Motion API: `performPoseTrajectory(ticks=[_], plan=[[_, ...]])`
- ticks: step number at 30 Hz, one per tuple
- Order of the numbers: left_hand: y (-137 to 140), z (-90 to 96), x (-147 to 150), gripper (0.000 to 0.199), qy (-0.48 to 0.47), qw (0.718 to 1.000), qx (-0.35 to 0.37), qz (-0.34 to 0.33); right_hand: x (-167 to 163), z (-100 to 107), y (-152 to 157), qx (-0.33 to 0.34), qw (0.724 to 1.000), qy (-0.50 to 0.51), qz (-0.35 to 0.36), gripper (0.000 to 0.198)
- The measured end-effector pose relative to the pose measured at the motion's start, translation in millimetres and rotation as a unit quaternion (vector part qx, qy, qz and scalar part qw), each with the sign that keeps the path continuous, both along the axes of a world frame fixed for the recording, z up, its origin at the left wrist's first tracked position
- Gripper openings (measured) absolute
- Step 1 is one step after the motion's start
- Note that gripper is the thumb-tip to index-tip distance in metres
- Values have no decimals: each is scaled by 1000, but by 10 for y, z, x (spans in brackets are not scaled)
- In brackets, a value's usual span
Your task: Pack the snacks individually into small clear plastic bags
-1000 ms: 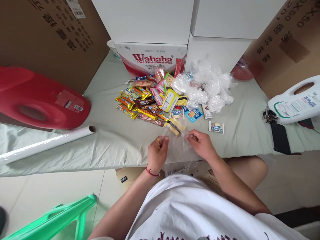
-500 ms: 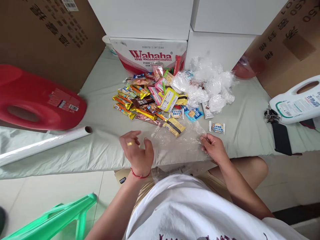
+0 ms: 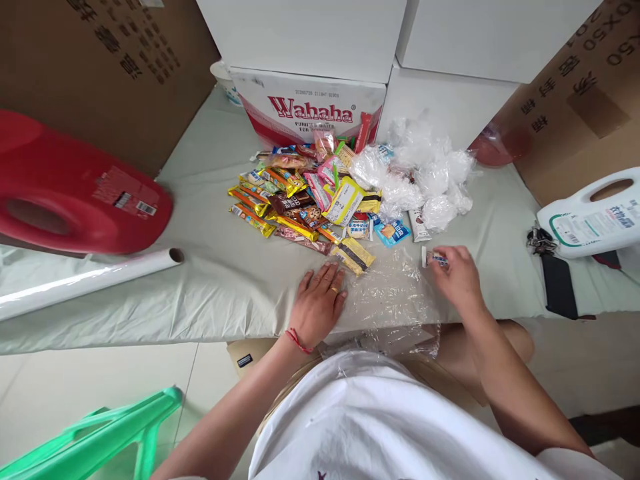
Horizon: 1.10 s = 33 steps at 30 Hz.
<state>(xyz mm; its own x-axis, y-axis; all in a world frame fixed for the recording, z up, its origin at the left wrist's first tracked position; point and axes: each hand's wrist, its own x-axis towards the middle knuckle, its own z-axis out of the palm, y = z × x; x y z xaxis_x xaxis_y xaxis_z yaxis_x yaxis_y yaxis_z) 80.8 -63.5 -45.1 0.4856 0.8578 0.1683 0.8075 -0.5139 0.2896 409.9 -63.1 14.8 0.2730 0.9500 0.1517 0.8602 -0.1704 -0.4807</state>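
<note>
Nearest to us, the clear film is lying wrinkled on the green cloth, and its near part is hanging over the edge. Our left hand is resting flat beside it, palm down, with fingers a little spread and holding nothing; whether some film is lying under the thumb, we are not able to tell. For doing this step well, we should be pressing only lightly here, so that the film is not sliding. Our right hand is having its fingers narrow, pinching the small biscuit packet. In our judgement, we should be gripping it gently by the sides, because such a biscuit is probably breaking easily. The packet is sitting between thumb and fingertips, its white end sticking out on the left, near the film's far right corner. Farther, the yellow packet is lying at the front of the snack pile; the crumpled film bundles are sitting to its right, and the Wahaha carton is standing behind
</note>
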Motion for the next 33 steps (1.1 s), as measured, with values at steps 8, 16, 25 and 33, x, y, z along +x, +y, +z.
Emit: performPoseTrajectory(ticks=[8, 16, 25, 33], plan=[[-314, 75, -23, 44, 7, 999, 35, 22, -1201, 373, 1003, -194, 951, -129, 205, 29], [-333, 217, -189, 32, 16, 993, 44, 107, -1628, 285, 1130, -315, 900, -157, 258, 48], [23, 178, -109, 24, -2, 995, 69, 67, -640, 547, 646, 53, 952, 296, 48, 48], [149, 127, -112, 50, -42, 991, -7, 128, -489, -78, -562, -153, 928, 339, 23, 46]])
